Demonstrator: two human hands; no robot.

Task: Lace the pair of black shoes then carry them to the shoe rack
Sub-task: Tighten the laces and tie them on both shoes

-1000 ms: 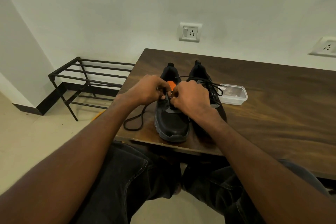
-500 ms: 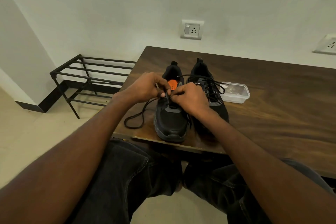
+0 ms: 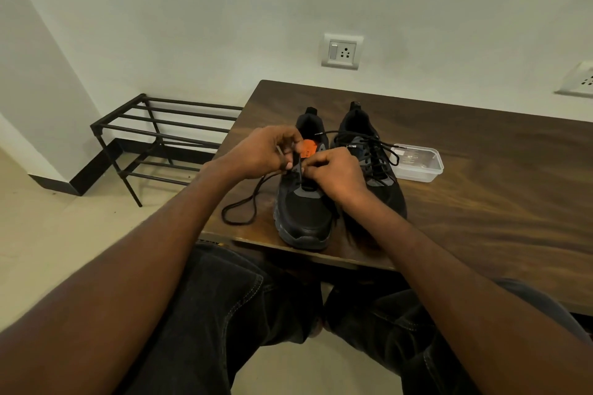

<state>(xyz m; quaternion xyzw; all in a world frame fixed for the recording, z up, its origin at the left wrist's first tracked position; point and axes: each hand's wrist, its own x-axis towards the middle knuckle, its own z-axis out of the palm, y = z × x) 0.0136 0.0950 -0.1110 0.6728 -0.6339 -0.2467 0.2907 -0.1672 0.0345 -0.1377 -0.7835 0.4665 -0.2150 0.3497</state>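
Black lace: you are working the loose lace of the left shoe; its slack is looping out to the left of the shoe on the wooden table
Left hand: your left hand is curling its fingers and pinching the lace just above the eyelets, on the shoe's left side
Right hand: your right hand is pinching at the same spot from the right, fingertips nearly touching the left hand's; what exactly it is gripping I cannot tell
Axis: the shoe's long axis is running near to far, toe toward you; the next eyelets are lying farther from you, toward the orange tag
Right shoe: the right shoe is sitting just beside, already laced
Shoe rack: the shoe rack is standing on the floor to the left, so your left hand is nearer it
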